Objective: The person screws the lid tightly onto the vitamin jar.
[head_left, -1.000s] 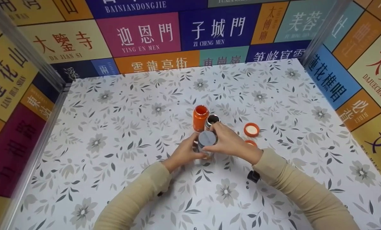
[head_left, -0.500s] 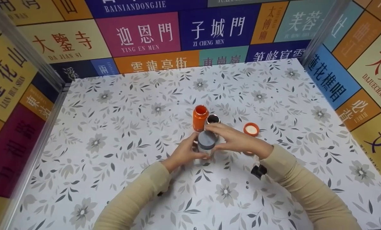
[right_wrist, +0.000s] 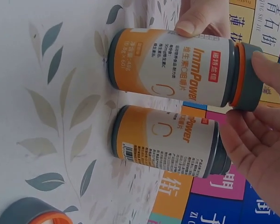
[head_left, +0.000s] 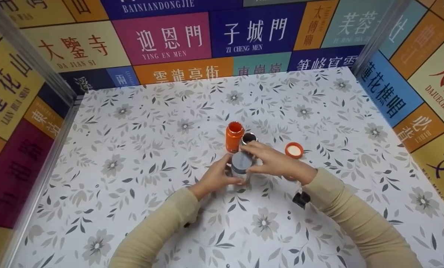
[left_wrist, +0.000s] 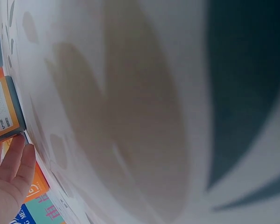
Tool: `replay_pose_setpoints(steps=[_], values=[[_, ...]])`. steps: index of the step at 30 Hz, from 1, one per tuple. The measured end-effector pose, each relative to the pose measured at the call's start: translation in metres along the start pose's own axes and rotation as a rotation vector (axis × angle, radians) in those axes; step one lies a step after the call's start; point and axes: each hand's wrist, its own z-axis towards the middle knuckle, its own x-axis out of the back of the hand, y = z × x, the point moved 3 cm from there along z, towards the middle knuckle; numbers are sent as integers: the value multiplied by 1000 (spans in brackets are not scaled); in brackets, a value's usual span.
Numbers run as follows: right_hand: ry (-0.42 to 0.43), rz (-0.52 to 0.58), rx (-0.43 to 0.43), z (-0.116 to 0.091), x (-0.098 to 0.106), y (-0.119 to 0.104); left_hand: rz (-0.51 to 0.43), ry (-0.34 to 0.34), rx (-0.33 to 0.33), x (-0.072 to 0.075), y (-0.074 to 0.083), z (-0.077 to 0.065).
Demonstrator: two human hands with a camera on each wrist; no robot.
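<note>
A white-and-orange vitamin bottle (right_wrist: pixel 172 67) stands on the table, with a grey cap (head_left: pixel 242 162) on its top. My left hand (head_left: pixel 219 175) holds its body from the left. On the right, my right hand (head_left: pixel 272 160) pinches the cap between thumb and fingers; the right wrist view shows an orange ring under it. Right behind stands a second vitamin bottle (right_wrist: pixel 165 140), its mouth uncovered, partly hidden by my right fingers in the head view. An orange bottle (head_left: pixel 233 139) with an uncovered mouth is beside it. The left wrist view catches my left fingers (left_wrist: pixel 24 170) against a bottle.
An orange-ringed cap (head_left: pixel 293 150) lies inside-up right of the bottles. Another cap (right_wrist: pixel 30 214) is mostly hidden below my right wrist in the head view. The flower-patterned table (head_left: pixel 151 123) is bordered by panels (head_left: pixel 162 41) with printed characters.
My right hand has drawn back slightly to the right and shifted its hold, with the thumb now at the cap's right side. My left hand and the bottles stay in place.
</note>
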Motion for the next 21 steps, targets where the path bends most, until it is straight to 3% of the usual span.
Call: replay_pose_setpoints(steps=[8, 11, 17, 21], values=[[118, -63, -80, 5, -8, -2, 14, 8, -24, 0, 0, -1], [148, -51, -154, 6, -12, -1, 10, 8, -23, -1, -1, 0], [186, -17, -312, 7, -18, -1, 16, 7, -25, -1, 0, 0], [179, -54, -351, 6, -18, -3, 12, 5, -20, -1, 0, 0]])
